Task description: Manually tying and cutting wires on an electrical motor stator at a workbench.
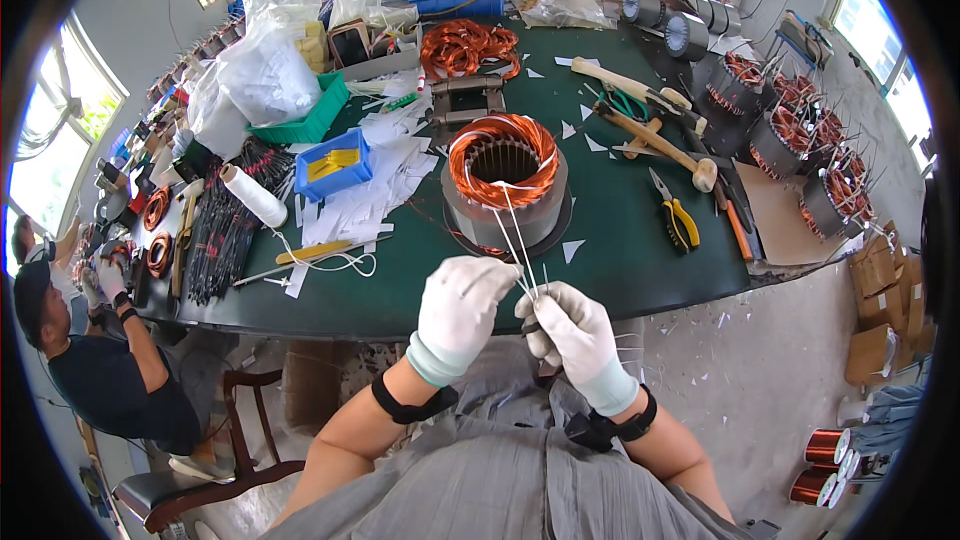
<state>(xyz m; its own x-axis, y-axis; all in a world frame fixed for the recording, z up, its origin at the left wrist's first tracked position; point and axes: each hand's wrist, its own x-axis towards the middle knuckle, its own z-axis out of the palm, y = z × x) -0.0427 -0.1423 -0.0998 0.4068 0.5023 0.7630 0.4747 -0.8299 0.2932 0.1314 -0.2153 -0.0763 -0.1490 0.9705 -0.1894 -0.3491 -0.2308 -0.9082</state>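
Stator [507,218] with copper windings stands upright on the dark green counter [620,285], its open bore facing up. From its winding, white cord [517,230] stretches toward the person's gloved hands, both on the near side of the stator. The right hand [578,328] has its grip pinched narrow, holding the cord. The left hand [462,305] has curled fingers beside the cord; whether its grip pinches a strand, I cannot tell. Yellow-handled pliers [684,228] lie right of the stator, a blue tray [340,187] left of it, copper coils [468,50] beyond it.
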